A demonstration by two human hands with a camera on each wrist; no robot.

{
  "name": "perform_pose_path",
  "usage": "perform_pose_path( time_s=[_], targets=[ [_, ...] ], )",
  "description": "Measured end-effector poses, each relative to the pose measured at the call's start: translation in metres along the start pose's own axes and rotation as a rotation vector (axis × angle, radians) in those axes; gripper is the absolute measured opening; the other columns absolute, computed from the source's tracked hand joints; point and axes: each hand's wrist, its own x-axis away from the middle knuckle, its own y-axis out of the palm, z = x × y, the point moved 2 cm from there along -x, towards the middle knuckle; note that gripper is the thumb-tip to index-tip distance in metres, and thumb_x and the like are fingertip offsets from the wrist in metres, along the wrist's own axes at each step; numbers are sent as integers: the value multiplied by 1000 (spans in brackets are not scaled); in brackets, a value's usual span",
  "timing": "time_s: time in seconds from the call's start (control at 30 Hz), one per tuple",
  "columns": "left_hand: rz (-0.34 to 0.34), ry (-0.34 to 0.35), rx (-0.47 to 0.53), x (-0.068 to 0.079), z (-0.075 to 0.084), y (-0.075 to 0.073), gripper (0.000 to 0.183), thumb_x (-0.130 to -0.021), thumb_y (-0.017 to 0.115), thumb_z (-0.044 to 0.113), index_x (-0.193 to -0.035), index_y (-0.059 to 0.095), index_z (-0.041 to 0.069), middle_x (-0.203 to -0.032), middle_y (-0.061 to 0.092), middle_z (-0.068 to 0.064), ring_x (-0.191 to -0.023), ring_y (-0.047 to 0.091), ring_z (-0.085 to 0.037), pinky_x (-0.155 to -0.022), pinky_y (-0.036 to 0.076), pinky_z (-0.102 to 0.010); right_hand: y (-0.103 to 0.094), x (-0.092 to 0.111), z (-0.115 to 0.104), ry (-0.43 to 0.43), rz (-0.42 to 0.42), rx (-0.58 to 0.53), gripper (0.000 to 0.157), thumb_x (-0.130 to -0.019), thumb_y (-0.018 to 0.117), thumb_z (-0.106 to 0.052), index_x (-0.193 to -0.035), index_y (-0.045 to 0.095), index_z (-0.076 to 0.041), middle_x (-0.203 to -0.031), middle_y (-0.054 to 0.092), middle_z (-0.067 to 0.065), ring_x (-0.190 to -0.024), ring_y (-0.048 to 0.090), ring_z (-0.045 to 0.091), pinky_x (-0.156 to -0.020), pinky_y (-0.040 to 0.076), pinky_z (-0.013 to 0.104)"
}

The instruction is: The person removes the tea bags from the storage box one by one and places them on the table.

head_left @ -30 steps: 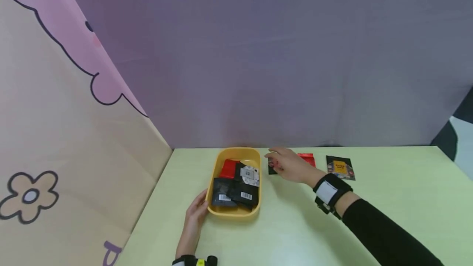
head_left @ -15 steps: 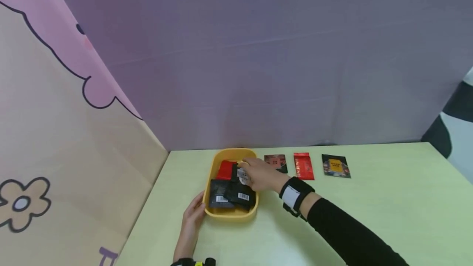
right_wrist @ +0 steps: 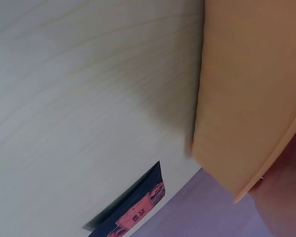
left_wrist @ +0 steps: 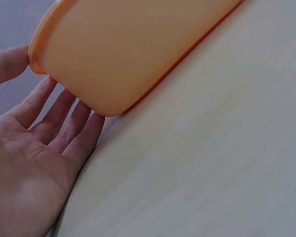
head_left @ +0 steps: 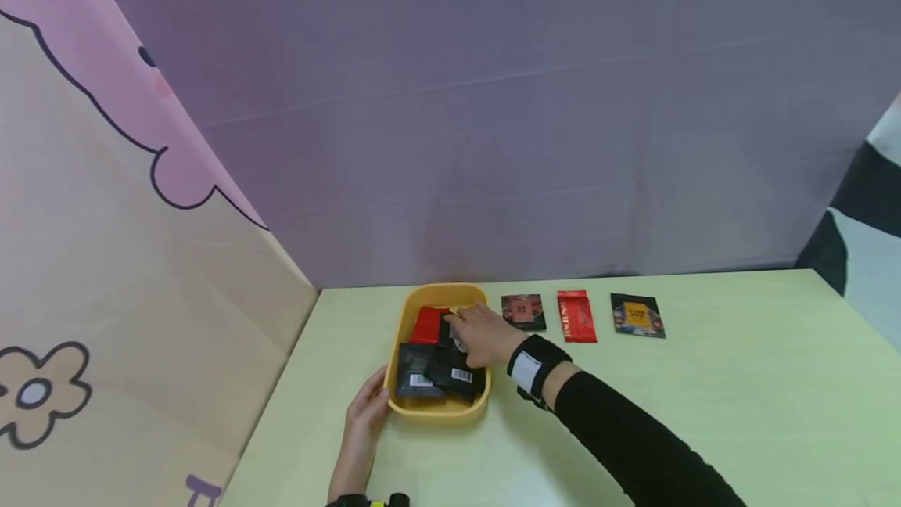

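A yellow plastic basket (head_left: pixel 436 417) stands on the table, holding a red packet (head_left: pixel 426 325), a dark grey packet (head_left: pixel 415 366) and black packets (head_left: pixel 450 370) with white barcode labels. My left hand (head_left: pixel 366 411) touches the basket's near left corner; in the left wrist view its fingers (left_wrist: pixel 71 118) are nearly straight against the wall, the thumb at the rim. My right hand (head_left: pixel 482 336) reaches over the right rim, fingertips at a black-and-white packet that it mostly covers. I cannot tell whether it pinches that packet; the rim hides the fingers in the right wrist view.
Right of the basket, three packets lie in a row on the table: a dark one with a red label (head_left: pixel 523 312), a red one (head_left: pixel 577 317), and a black one with a yellow label (head_left: pixel 637 316). A grey-purple backdrop (head_left: pixel 457 116) rises behind the table.
My right hand has moved left from above the dark red-labelled packet on the table to inside the basket. The left hand stays at the basket's corner.
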Motion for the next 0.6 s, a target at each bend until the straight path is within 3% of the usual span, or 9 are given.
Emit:
perform_pose_path(
  time_s=[0.3, 0.6],
  targets=[
    [6, -22, -5, 0, 2, 1, 53, -100, 50, 17, -147, 40, -4, -153, 38, -21, -135, 43, -27, -107, 40, -38, 0, -3, -6, 11, -8, -12, 81, -82, 76, -24, -152, 37, -16, -143, 51, 12, -132, 46, 30, -117, 24, 49],
    [-1, -8, 11, 1, 0, 0, 53, -100, 51, 17, -147, 40, -4, -153, 39, -20, -130, 48, -17, -101, 43, -27, 10, -5, -6, 10, 54, 0, 82, -80, 76, -26, -152, 37, -18, -144, 48, 11, -129, 48, 30, -115, 26, 51]
  ],
)
